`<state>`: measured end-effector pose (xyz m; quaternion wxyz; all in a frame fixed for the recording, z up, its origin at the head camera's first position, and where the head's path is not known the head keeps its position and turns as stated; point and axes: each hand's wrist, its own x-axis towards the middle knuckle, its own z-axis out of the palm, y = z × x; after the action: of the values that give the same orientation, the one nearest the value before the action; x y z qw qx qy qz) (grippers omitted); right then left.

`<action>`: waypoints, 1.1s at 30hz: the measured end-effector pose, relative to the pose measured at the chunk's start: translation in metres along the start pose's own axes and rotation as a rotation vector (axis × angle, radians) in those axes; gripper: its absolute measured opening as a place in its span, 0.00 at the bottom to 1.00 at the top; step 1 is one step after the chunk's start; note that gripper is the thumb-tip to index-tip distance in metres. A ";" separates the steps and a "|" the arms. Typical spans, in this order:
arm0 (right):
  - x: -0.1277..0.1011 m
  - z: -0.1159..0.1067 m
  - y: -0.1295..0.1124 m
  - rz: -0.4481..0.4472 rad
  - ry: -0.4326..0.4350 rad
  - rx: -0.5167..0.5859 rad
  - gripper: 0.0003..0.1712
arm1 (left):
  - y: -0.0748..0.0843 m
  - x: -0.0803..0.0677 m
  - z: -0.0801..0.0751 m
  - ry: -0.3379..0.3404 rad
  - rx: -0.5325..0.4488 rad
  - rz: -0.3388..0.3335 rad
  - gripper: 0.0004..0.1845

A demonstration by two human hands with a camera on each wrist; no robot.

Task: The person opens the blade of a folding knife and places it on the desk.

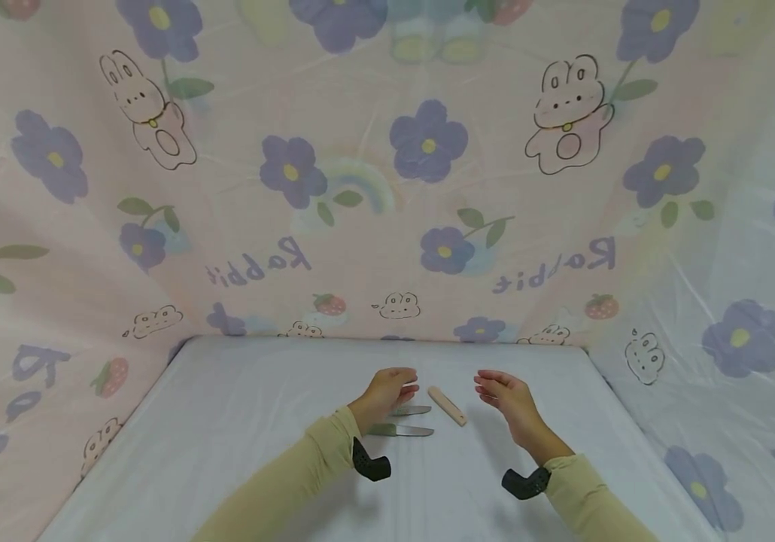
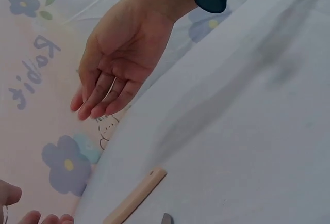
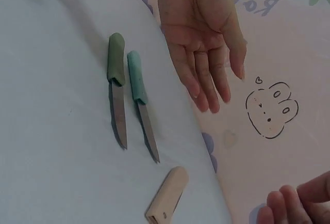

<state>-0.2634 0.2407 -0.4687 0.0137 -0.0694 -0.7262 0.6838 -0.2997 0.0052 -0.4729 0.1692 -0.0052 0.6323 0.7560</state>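
Observation:
Over a white table [image 1: 225, 436] my left hand [image 1: 387, 390] hovers open, fingers relaxed, holding nothing. The right wrist view shows its palm [image 3: 201, 43] just beyond two small knives lying side by side: one with a dark green handle [image 3: 116, 59], one with a teal handle [image 3: 136, 77]. In the head view these knives [image 1: 409, 421] lie under and beside my left hand. A beige wooden piece [image 1: 447, 405] lies between my hands, also seen in both wrist views [image 3: 167, 195] [image 2: 135, 197]. My right hand [image 1: 504, 395] is open and empty to its right, palm [image 2: 118, 64] facing the left hand.
A pink cloth printed with purple flowers and rabbits [image 1: 428, 188] walls the table at the back and on both sides. Black wrist mounts [image 1: 370, 463] [image 1: 526, 482] sit on both yellow sleeves. The table's bare surface stretches left of the knives.

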 end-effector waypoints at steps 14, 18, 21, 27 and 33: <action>0.019 0.006 0.039 0.081 -0.044 -0.158 0.19 | -0.033 0.009 0.036 0.008 -0.030 -0.136 0.19; 0.019 0.011 0.045 0.089 -0.079 -0.206 0.20 | -0.036 0.007 0.040 -0.006 -0.060 -0.148 0.19; 0.020 0.015 0.047 0.092 -0.098 -0.230 0.21 | -0.039 0.008 0.043 -0.009 -0.057 -0.152 0.19; 0.022 0.022 0.050 0.084 -0.094 -0.218 0.21 | -0.053 0.015 0.047 -0.008 -0.059 -0.122 0.17; 0.021 0.026 0.050 0.095 -0.112 -0.156 0.20 | -0.056 0.017 0.051 0.004 -0.079 -0.130 0.17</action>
<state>-0.2833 0.2206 -0.5216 -0.0647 -0.0660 -0.7728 0.6278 -0.2908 0.0660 -0.5197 0.2165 -0.0546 0.6007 0.7676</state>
